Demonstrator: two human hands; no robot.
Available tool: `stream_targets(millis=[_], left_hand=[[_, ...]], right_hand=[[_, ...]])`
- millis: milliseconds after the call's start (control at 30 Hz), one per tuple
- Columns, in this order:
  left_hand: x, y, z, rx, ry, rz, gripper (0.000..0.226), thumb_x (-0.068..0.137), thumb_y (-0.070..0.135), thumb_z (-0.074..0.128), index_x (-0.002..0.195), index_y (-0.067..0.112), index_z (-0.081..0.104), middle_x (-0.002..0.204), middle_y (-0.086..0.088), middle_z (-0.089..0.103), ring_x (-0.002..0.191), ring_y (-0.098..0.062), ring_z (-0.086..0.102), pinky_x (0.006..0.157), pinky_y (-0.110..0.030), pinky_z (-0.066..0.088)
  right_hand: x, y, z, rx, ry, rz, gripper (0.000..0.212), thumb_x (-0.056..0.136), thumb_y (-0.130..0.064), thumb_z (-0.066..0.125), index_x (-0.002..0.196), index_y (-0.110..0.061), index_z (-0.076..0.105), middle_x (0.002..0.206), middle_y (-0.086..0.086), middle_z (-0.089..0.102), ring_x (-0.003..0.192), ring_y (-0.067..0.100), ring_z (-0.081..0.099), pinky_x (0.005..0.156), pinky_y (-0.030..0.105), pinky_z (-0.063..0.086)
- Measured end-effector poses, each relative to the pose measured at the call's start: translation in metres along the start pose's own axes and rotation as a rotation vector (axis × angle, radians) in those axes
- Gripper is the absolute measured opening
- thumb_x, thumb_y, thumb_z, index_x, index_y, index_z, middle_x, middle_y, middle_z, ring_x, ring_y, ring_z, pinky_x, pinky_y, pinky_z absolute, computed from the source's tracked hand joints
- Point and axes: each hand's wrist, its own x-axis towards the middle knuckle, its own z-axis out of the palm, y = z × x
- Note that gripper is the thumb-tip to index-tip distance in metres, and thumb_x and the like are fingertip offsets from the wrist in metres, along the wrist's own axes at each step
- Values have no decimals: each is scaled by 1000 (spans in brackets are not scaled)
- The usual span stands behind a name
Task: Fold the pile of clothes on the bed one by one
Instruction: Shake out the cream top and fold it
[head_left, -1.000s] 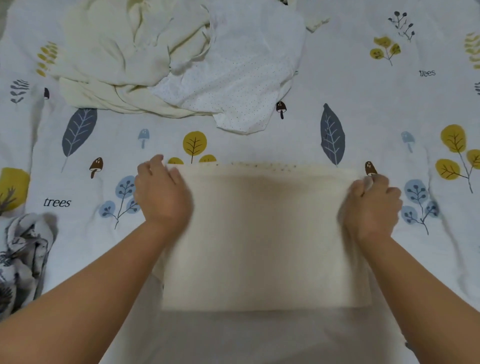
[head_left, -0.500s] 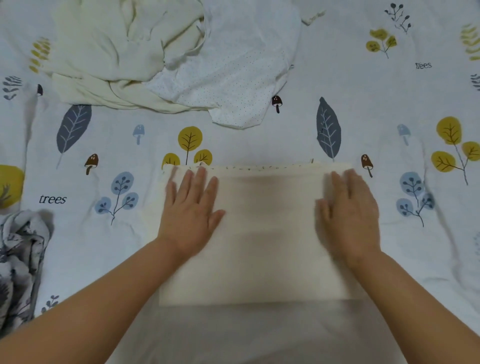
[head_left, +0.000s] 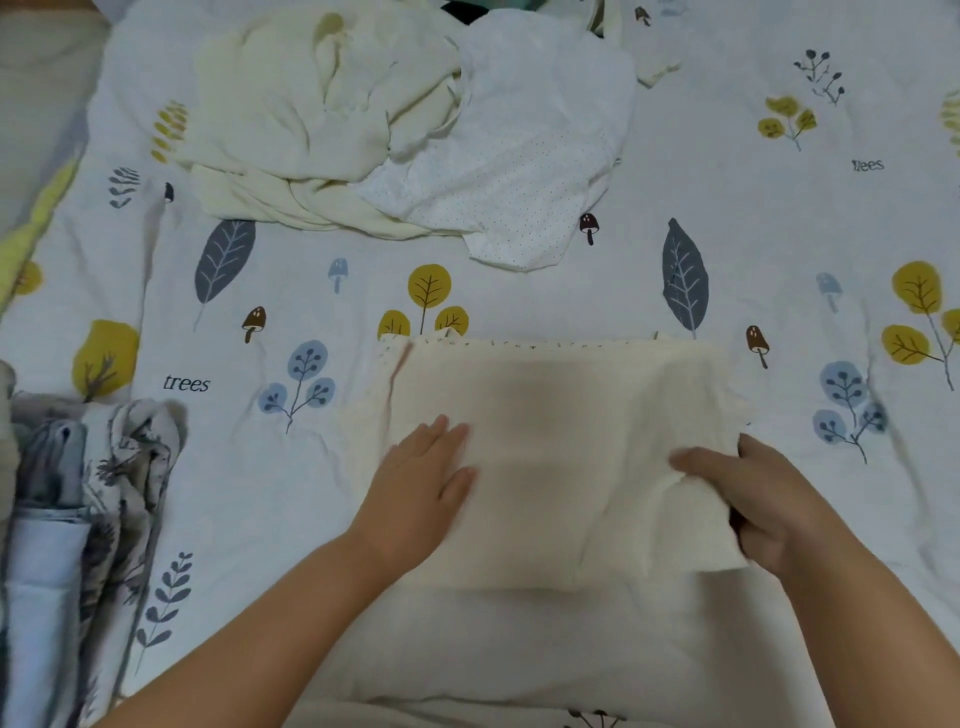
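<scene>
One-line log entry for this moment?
cream cloth: folded, on bed | left hand: flat on it | right hand: gripping right edge | unfolded pile: waiting beyond

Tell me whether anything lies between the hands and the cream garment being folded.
Nothing visible does. The left hand rests flat on the cream garment, and the right hand grips its right edge directly.

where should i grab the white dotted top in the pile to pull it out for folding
Pinch the white dotted top at its loose near hem, coming from the near side. That edge lies flat on the bed sheet, clear of the cream garment overlapping its left.
</scene>
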Motion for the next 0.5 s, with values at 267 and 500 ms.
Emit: stream_targets(millis=[267,500], left_hand=[[1,19,-52,-1166,-74,-123,29,91,49,34,113,46,52,122,13,60,110,-3,57,93,-27,44],[12,-19,-55,-1392,44,-492,42,90,48,49,105,15,70,106,-7,71,96,-21,68,81,-33,55]], right_hand=[[-66,-10,113,-548,29,-561,52,73,-14,66,118,-29,45,86,-7,61,75,10,59,63,26,45],[-73,38,184,-796,-321,-626,55,90,-23,52,141,-27,32,135,-5,37,115,19,49,99,30,41]])
